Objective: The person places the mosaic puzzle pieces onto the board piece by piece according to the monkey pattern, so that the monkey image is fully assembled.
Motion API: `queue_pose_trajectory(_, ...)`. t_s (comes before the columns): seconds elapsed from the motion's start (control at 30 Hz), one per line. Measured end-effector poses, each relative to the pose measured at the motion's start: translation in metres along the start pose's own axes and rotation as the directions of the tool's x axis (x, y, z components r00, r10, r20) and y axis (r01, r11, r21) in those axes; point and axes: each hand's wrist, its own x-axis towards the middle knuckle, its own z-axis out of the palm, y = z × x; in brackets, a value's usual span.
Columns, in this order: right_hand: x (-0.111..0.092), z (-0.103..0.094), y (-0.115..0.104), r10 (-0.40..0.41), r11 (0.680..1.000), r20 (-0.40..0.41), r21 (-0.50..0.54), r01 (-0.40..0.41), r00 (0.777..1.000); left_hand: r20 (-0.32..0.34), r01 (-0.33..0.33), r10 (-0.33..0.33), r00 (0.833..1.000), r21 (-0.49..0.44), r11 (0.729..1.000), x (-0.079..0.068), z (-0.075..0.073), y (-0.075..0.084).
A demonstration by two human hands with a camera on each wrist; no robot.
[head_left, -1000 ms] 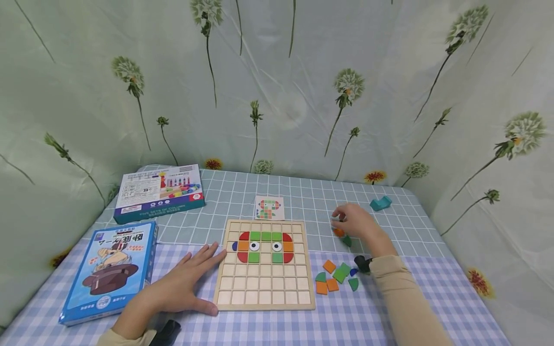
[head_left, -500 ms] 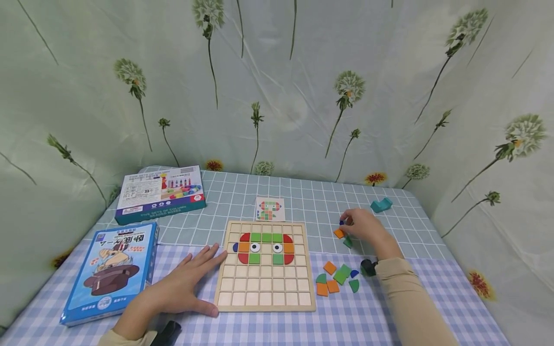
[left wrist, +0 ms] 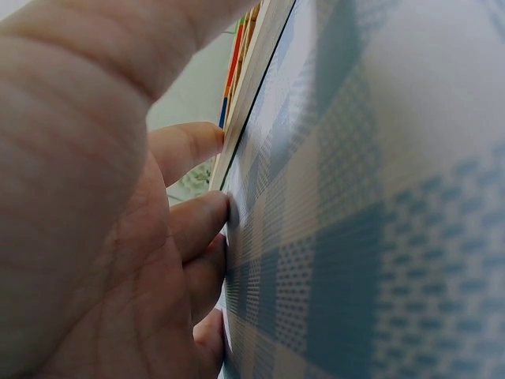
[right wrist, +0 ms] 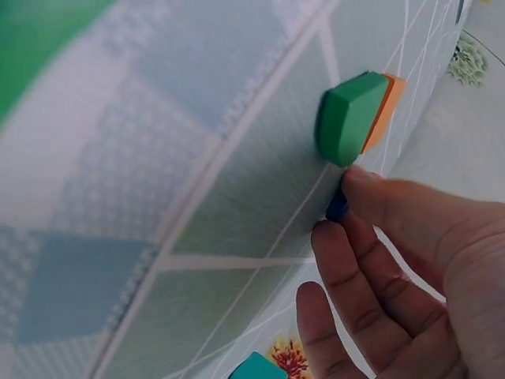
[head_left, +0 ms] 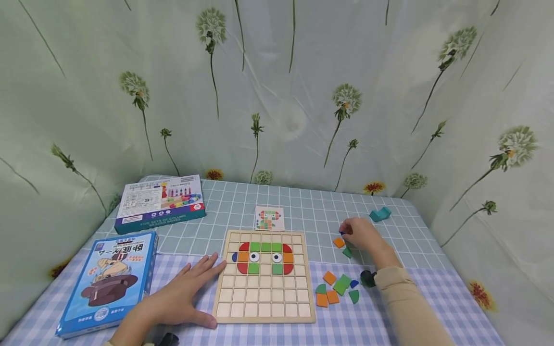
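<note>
My right hand [head_left: 363, 235] pinches a small blue piece [right wrist: 337, 207] between thumb and fingers, low over the cloth at the right. Beside its fingertips lie an orange square tile [head_left: 338, 242] and a green piece [right wrist: 347, 118] with a curved side. My left hand [head_left: 183, 293] lies spread on the checked cloth, thumb and fingertips right at the left edge of the wooden grid board [head_left: 265, 310]. In the board's upper rows, red, green and orange tiles [head_left: 255, 246] and two eye tiles [head_left: 277, 258] form a face-like pattern, with a blue half-round piece [head_left: 234, 257] at its left.
Several loose orange, green and blue pieces [head_left: 342, 284] lie right of the board. A pattern card [head_left: 270, 218] touches its far edge. Two boxes, one blue [head_left: 108, 283] and one flat and printed [head_left: 160, 204], lie at the left. A teal block [head_left: 380, 214] stands far right.
My right hand has shifted slightly right and its fingers have closed on the blue piece. The left hand stays at the board. The head view has tilted up a little.
</note>
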Motion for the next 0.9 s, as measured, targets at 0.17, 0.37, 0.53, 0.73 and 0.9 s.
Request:
queue_pose_trajectory(0.17,-0.0009,0.0042,0.0007,0.013,1.000,-0.029,0.013,-0.013,0.999,0.004,0.006,-0.006,1.000,-0.004,1.000,-0.0004,0.0008,-0.0008)
queue_pose_trajectory(0.37,0.0013,0.0043,-0.0013,0.051,0.999,-0.011,0.014,-0.050,0.999,0.001,0.005,-0.005,1.000,-0.008,1.000,-0.0002,0.0007,-0.0011)
queue_pose_trajectory(0.53,0.0012,0.0041,-0.0019,0.059,0.998,0.000,0.017,-0.059,0.998,-0.003,0.000,0.000,1.000,0.000,1.000,-0.0002,0.0008,-0.0009)
queue_pose_trajectory(0.73,0.0022,0.0049,-0.0008,0.064,0.998,0.004,0.015,-0.064,0.998,-0.003,-0.001,0.001,1.000,0.006,1.000,-0.0003,-0.0001,0.0001)
queue_pose_trajectory(0.9,0.0028,0.0056,-0.0010,0.067,0.998,0.010,0.006,-0.067,0.998,-0.002,0.007,-0.007,1.000,0.005,1.000,-0.0009,0.0003,0.0015)
